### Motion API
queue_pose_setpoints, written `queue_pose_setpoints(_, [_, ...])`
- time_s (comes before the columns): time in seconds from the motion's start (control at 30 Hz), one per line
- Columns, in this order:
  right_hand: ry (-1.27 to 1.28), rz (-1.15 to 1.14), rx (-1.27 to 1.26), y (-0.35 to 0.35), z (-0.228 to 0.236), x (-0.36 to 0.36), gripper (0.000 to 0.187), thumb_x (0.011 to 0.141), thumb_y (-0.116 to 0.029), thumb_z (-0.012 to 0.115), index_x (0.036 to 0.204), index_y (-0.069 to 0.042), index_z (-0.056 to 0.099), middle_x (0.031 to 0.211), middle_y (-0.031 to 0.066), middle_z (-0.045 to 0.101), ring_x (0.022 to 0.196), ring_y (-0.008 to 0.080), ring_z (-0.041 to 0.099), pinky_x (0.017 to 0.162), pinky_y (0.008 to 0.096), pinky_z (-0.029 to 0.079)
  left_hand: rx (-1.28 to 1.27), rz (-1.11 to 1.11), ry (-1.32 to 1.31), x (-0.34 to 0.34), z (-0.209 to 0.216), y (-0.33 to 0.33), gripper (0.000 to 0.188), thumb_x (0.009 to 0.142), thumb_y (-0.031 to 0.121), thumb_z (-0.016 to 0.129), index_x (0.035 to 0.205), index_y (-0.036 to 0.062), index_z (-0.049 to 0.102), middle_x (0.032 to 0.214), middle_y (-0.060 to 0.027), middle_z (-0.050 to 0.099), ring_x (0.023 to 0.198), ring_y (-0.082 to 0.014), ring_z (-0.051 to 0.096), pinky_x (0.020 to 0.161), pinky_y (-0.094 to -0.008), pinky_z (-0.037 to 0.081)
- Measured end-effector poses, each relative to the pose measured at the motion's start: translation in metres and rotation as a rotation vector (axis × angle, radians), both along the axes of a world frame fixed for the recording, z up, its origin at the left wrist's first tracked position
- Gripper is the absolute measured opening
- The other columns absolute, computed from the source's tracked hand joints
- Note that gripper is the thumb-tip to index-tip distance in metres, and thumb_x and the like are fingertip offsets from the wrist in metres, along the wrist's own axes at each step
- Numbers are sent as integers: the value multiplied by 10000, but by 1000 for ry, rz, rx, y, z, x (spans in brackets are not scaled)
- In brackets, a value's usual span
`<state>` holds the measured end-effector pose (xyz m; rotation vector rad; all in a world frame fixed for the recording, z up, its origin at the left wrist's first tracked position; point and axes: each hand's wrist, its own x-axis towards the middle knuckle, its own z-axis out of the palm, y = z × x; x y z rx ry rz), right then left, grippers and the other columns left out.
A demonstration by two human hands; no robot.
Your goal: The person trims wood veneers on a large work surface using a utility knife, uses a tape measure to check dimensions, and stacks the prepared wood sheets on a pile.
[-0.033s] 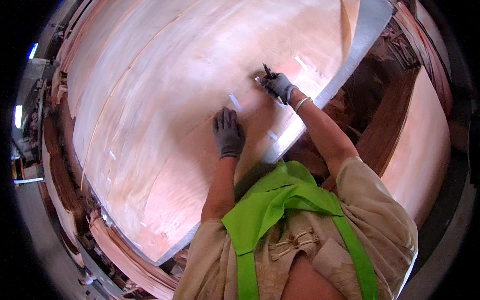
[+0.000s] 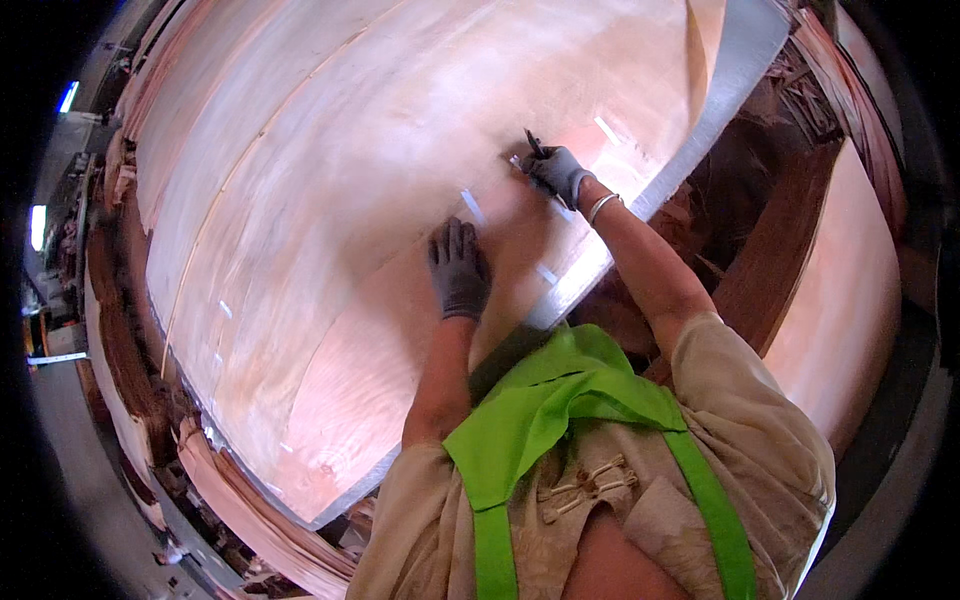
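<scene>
I see my left hand (image 2: 458,270), in a grey glove, lying flat with fingers spread on the big pale veneer sheet (image 2: 330,200), gripping nothing. My right hand (image 2: 560,173), also gloved, is curled tight around a small dark tool (image 2: 534,144) whose tip touches the sheet near its right edge. A short strip of pale tape (image 2: 473,206) lies between the two hands. More stacked veneer (image 2: 840,300) sits lower on my right.
</scene>
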<state>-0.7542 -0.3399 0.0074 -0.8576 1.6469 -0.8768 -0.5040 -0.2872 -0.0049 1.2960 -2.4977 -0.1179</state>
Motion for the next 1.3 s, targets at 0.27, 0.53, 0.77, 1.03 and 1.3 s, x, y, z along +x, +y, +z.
queue_pose_setpoints(0.27, [428,230,168,-32,31,13,364,759,-361,621,750,2,612,603,91,582,486,177,534,475,304,426,21,41,-18,1,2,0,457,790,199,482,1214,31,456,1303,-174,399,1253,-338,311,1055,-503,178])
queue_pose_setpoints(0.53, [433,442,34,-28,66,-27,311,787,-336,592,827,-28,609,610,76,588,475,151,525,449,291,431,45,0,-20,-2,-5,1,463,796,213,487,1221,34,447,1307,-172,394,1250,-339,317,1047,-510,186])
queue_pose_setpoints(0.77, [-366,103,-2,-58,-31,9,198,829,-238,575,864,-44,594,675,49,586,544,172,558,502,303,465,64,29,-83,3,0,-3,451,801,206,483,1217,37,447,1295,-185,405,1239,-337,335,1048,-499,187])
queue_pose_setpoints(1.03, [-418,130,11,11,39,37,129,888,-132,456,878,-61,564,565,-34,413,456,58,398,397,218,313,94,25,239,-2,14,-5,471,731,80,496,1195,8,458,1261,-181,427,1206,-344,349,1026,-482,230])
queue_pose_setpoints(1.3, [-256,404,196,183,7,128,168,899,-203,449,833,-73,532,564,-15,428,449,107,410,402,224,325,-8,108,350,41,13,66,553,723,230,592,1233,73,445,1315,-180,378,1226,-332,341,1024,-494,231])
